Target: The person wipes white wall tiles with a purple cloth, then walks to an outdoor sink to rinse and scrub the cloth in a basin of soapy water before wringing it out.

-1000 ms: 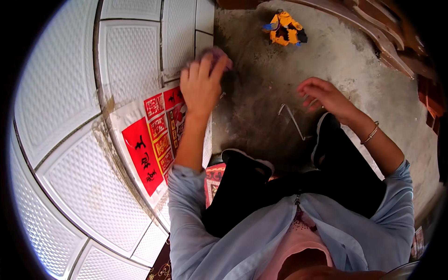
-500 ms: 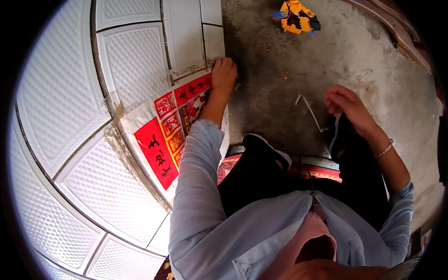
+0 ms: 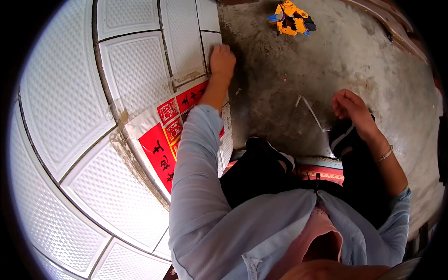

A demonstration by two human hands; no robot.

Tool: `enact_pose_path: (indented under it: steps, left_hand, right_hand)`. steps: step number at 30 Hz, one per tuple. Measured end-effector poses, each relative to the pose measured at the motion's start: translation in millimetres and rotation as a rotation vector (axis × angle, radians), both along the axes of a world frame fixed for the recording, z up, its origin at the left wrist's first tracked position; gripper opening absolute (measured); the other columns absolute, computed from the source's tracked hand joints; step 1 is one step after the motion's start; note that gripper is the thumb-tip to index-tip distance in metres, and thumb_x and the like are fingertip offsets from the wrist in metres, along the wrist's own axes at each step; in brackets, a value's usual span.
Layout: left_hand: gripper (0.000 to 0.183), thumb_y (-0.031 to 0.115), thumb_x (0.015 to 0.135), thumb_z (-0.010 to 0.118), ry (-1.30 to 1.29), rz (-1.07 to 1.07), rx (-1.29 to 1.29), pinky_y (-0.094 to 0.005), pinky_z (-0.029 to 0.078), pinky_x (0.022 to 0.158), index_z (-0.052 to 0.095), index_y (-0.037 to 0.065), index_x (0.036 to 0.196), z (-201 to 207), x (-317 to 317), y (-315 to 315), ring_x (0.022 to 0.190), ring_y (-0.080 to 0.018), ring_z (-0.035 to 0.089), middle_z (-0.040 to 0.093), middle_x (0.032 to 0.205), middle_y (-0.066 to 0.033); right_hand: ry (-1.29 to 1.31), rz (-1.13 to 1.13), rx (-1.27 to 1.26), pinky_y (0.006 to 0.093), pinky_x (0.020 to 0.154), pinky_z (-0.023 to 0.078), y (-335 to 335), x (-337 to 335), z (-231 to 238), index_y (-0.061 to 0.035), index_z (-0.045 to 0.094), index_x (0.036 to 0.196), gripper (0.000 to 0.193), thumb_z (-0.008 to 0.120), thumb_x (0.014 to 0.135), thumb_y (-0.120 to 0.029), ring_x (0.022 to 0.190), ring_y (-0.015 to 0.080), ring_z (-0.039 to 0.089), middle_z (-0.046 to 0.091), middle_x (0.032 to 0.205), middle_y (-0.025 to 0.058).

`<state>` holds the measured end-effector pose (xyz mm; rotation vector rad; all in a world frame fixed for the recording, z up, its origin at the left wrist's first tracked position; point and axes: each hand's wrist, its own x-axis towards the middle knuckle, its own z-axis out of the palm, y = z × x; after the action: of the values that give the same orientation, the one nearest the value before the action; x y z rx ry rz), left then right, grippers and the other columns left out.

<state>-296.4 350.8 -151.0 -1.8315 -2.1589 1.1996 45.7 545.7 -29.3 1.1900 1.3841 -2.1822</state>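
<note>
A red poster (image 3: 156, 151) with black brush characters, a white border and smaller patterned squares is on the white tiled wall at my left. My left hand (image 3: 222, 60) is just beyond its far end, against the tile edge, with its fingers curled together. What those fingers hold, if anything, is hidden. My left forearm covers part of the poster. Over the floor at the right hangs my right hand (image 3: 350, 106), its fingers loosely bent and partly apart, with nothing seen in it. A bent, thin white strip (image 3: 310, 112) lies on the floor beside it.
An orange, blue and black toy (image 3: 292, 18) sits on the concrete floor (image 3: 266, 98) at the far side. Brown furniture (image 3: 396, 28) curves along the far right. Dried residue (image 3: 126, 154) marks a tile joint. My black shoes (image 3: 269, 151) stand near a raised edge.
My left hand has moved slightly farther away, off the poster's far end and onto the tile edge beyond. My right hand has shifted slightly right and nearer. The view has shifted a little.
</note>
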Motion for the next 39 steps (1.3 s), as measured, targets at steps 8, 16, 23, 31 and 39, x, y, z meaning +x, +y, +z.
enact_pose_path:
  steps: [8, 16, 23, 31, 39]
  left_hand:
    - [0.019, 0.027, 0.07, 0.066, -0.587, 0.59, 0.362, -0.0398, 0.042, 0.077, 0.067, 0.009, 0.076, 67, 25, 19, 0.088, -0.0277, 0.058, 0.062, 0.084, -0.0105]
    - [0.025, 0.031, 0.077, 0.06, -0.806, 0.635, 0.682, -0.0457, 0.049, 0.068, 0.062, 0.006, 0.083, 94, 63, -2, 0.082, -0.0346, 0.062, 0.065, 0.086, -0.0152]
    - [0.038, 0.039, 0.087, 0.054, -1.443, 0.768, 0.887, -0.044, 0.045, 0.071, 0.061, 0.002, 0.097, 134, 61, 6, 0.081, -0.0387, 0.06, 0.062, 0.082, -0.0213]
    - [0.017, 0.014, 0.089, 0.055, -1.403, 0.347, 1.139, -0.0334, 0.044, 0.078, 0.061, 0.003, 0.1, 226, 92, 17, 0.087, -0.0275, 0.058, 0.061, 0.092, -0.0129]
    - [0.017, 0.011, 0.091, 0.052, -1.474, 0.356, 1.137, -0.0295, 0.044, 0.082, 0.061, 0.0, 0.1, 251, 98, 14, 0.09, -0.0188, 0.058, 0.063, 0.097, -0.009]
  right_hand:
    - [0.083, 0.175, 0.082, 0.0227, 0.06, 0.042, -2, -31, -13, -0.0066, 0.056, 0.09, 0.018, 0.056, 0.09, -0.024, 0.067, 0.0089, 0.051, 0.056, 0.078, 0.0002]
    - [0.174, 0.769, 0.414, 0.0293, 0.06, 0.045, -7, -101, -5, -0.0064, 0.057, 0.095, 0.029, 0.051, 0.093, -0.035, 0.069, 0.0151, 0.056, 0.058, 0.076, 0.0092]
    - [0.271, 0.477, 0.057, 0.0391, 0.076, 0.052, -34, -157, 44, -0.0133, 0.042, 0.127, 0.061, 0.036, 0.09, -0.062, 0.101, 0.0229, 0.054, 0.053, 0.116, 0.0078]
    - [0.236, 0.522, 0.371, 0.0289, 0.071, 0.045, -10, -124, 72, -0.0092, 0.055, 0.105, 0.032, 0.062, 0.086, -0.034, 0.084, 0.0123, 0.053, 0.055, 0.101, 0.0028]
    - [0.59, 0.933, 1.129, 0.0421, 0.07, 0.048, -31, -51, 214, -0.0093, 0.052, 0.101, 0.019, 0.055, 0.087, -0.022, 0.086, 0.0311, 0.058, 0.052, 0.101, 0.0116]
